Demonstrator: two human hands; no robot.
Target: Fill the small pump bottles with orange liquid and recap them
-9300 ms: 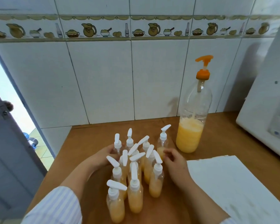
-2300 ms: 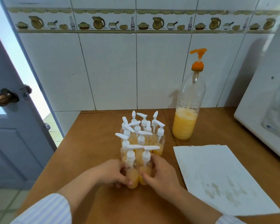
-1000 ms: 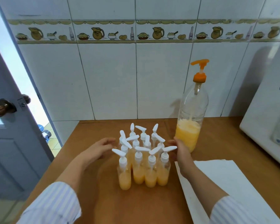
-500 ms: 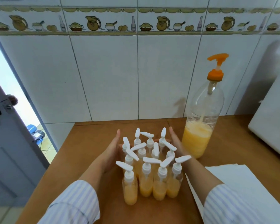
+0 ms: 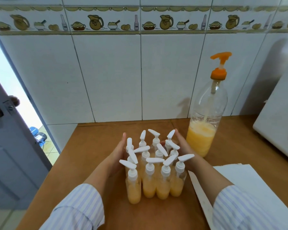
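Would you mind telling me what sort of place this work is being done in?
Probably a home kitchen: white wall tiles with a border of jugs and pies, a wooden counter, and a white appliance at the right.

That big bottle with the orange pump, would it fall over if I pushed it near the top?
Probably not easily. The big bottle is tall and narrow, but its orange liquid fills only the bottom part, so the weight likely sits low. A hard shove up by the orange pump could still tip it. Its clear plastic walls would probably flex if squeezed.
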